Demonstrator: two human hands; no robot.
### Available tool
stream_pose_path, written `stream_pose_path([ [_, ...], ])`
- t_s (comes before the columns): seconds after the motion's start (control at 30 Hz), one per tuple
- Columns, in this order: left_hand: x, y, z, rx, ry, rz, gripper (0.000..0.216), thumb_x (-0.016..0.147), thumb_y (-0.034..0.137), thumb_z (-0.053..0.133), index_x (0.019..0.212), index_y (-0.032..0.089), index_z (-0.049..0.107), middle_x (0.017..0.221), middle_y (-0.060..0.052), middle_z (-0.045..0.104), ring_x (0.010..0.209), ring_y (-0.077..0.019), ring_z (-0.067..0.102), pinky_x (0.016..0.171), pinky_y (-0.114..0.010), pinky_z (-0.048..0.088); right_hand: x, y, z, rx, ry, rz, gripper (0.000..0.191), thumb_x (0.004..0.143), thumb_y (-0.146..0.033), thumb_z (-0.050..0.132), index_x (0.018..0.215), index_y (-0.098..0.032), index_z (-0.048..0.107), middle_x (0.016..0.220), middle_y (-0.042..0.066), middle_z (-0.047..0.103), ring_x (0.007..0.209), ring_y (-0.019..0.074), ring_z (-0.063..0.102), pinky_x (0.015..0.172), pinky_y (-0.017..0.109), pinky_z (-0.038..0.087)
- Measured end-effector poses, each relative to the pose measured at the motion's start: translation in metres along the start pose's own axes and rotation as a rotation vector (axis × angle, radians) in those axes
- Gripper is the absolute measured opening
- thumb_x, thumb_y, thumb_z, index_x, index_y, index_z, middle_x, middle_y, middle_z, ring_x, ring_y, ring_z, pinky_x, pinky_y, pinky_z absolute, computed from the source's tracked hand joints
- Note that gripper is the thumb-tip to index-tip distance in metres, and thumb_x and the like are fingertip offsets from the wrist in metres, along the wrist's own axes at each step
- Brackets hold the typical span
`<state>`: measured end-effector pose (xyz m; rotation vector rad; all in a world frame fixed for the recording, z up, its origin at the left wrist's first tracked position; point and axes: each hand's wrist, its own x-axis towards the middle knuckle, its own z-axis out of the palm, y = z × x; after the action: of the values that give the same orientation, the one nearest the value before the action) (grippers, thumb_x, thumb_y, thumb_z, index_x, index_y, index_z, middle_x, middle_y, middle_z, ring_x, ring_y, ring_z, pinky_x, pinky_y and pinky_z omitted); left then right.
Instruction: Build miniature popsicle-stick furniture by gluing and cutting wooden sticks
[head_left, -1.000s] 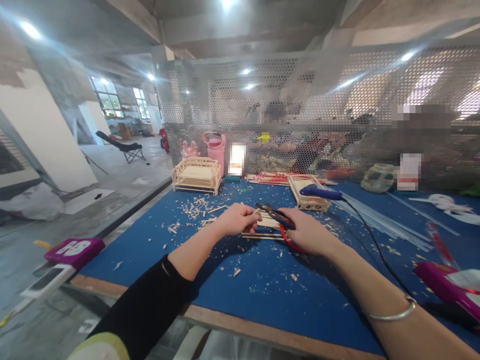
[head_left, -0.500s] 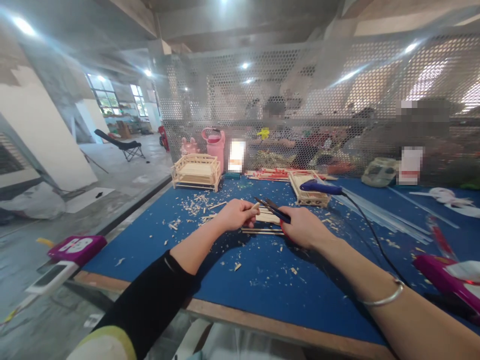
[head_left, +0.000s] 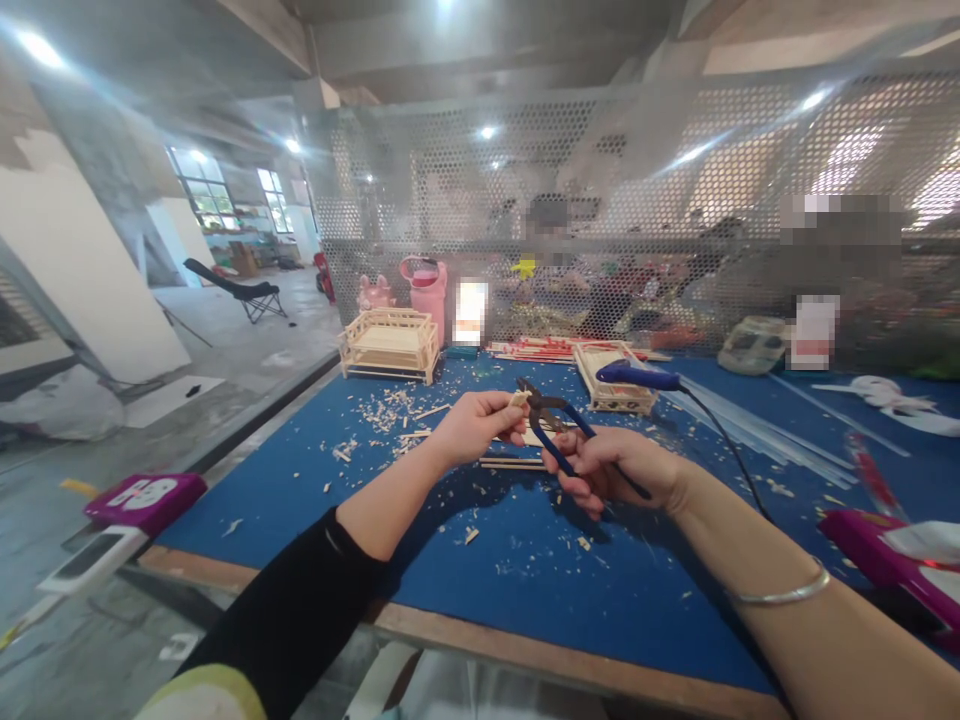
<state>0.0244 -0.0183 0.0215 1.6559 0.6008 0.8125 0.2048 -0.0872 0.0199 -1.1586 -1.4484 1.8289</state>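
My left hand (head_left: pixel 474 432) pinches a small pale wood piece (head_left: pixel 519 398) between thumb and fingertips, over the middle of the table. In my right hand (head_left: pixel 621 464) is a pair of cutting pliers (head_left: pixel 556 452) with dark jaws and blue handles, which are spread apart. The jaws are at the end of the wood piece; whether they touch it is hard to tell. Under and behind the hands lie thin wooden sticks (head_left: pixel 511 463), partly hidden by the fingers and the pliers.
At the back stand a small wooden bed-like frame (head_left: pixel 390 345) and a pink bottle (head_left: pixel 427 305). A blue glue gun (head_left: pixel 637 377) rests on another wooden frame (head_left: pixel 611 395), its cable trailing right. Clear strips (head_left: pixel 765 425) and wood scraps (head_left: pixel 386 408) lie about. A perforated screen (head_left: pixel 450 190) stands behind.
My right hand has turned palm-up, and the pliers' handles now show spread apart, with the jaws up at the wood piece. My left hand has hardly moved.
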Motion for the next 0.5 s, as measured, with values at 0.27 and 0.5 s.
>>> stream_pose_path([
  [0.27, 0.003, -0.004, 0.002, 0.306, 0.288, -0.033, 0.024, 0.077, 0.025, 0.055, 0.055, 0.014, 0.053, 0.047, 0.004, 0.051, 0.046, -0.0064, 0.048, 0.054, -0.02, 0.039, 0.023, -0.003, 0.01, -0.504, 0.638, -0.035, 0.022, 0.058, -0.016, 0.04, 0.075, -0.018, 0.053, 0.049, -0.001, 0.048, 0.045, 0.014, 0.046, 0.046, 0.024, 0.037],
  [0.5, -0.004, 0.001, 0.008, -0.293, 0.046, -0.258, 0.016, 0.073, 0.025, 0.064, 0.07, 0.011, 0.057, 0.054, 0.003, 0.056, 0.044, -0.0045, 0.052, 0.051, -0.018, 0.042, 0.01, -0.006, -0.022, -0.901, 1.024, -0.196, 0.031, 0.068, -0.018, 0.04, 0.092, -0.018, 0.058, 0.088, 0.007, 0.065, 0.082, 0.0213, 0.057, 0.071, 0.029, 0.042],
])
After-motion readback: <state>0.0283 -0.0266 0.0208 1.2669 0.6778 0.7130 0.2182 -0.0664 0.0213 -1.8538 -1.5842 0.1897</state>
